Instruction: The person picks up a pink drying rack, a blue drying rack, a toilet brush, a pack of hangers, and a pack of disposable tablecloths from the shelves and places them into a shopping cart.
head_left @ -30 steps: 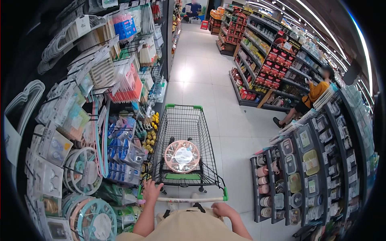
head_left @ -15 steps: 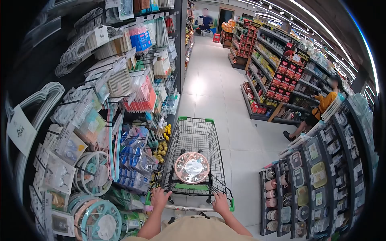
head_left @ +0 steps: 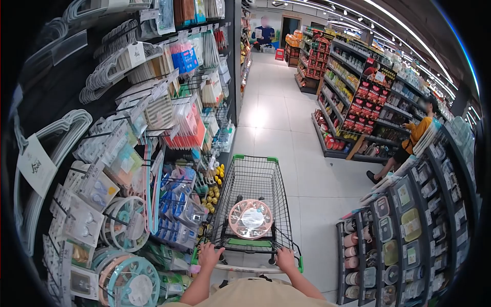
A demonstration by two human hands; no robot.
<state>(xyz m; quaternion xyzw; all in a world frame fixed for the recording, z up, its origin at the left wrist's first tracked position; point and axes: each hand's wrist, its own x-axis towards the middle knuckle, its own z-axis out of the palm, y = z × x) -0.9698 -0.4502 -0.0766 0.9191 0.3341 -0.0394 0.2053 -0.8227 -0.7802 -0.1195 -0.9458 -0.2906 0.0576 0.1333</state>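
Observation:
A black wire shopping cart (head_left: pixel 290 216) with green trim stands in front of me. My left hand (head_left: pixel 208 256) is closed over the left end of its handle (head_left: pixel 240 268), thumb pointing inward. At the right end my right hand (head_left: pixel 285 259) grips the same bar, its fingers curled over it. Inside the basket, near the handle, lies a round pink rack-like item (head_left: pixel 250 219) with a white label in the middle, wrapped in clear plastic. Beside my left hand hang green and blue packaged goods (head_left: pixel 174 281).
Hangers (head_left: pixel 56 153) and packaged goods crowd the left wall. To the right stands a shelf of food containers and cups (head_left: pixel 391 235). Beyond it, a person in a yellow top (head_left: pixel 420 130) is beside grocery shelves (head_left: pixel 353 66). A tiled aisle (head_left: pixel 271 110) runs ahead.
The view has shifted slightly, so the shelves, cart and hands appear a little farther right and lower. Both hands keep their hold on the handle, and the pink item stays in the basket.

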